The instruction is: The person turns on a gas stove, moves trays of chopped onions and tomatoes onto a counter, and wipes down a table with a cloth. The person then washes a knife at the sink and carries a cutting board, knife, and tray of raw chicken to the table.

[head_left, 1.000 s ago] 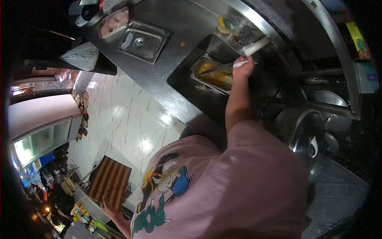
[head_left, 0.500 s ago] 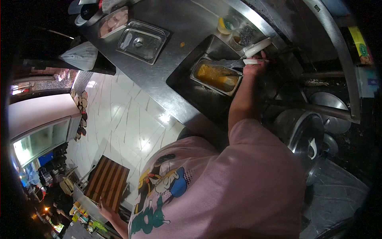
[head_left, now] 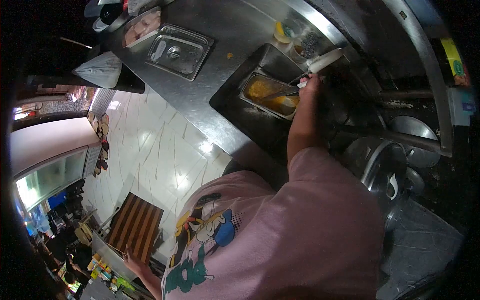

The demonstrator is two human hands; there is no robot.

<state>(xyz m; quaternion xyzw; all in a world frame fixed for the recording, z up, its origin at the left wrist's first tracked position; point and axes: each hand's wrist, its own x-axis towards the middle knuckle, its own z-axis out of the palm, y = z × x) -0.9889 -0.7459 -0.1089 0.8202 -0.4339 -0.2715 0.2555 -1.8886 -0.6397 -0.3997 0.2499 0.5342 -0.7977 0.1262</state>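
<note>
Near the sink, my right hand is closed on the white handle of a metal utensil. The utensil's long metal end slants into a steel pan of yellow-orange liquid, which stands in the sink. Beside this hand lies a white cylindrical object. At the lower left, my left hand is by the near edge of a brown striped board. Its fingers are small and dim, so its grip is unclear.
On the steel counter are a lidded metal pan, a tray of pale pieces and small containers behind the sink. A large metal pot stands right of my body. A metal rail crosses the right side.
My right hand moved right and then back left with the utensil, whose metal end now slants lower into the pan. My left hand has barely moved.
</note>
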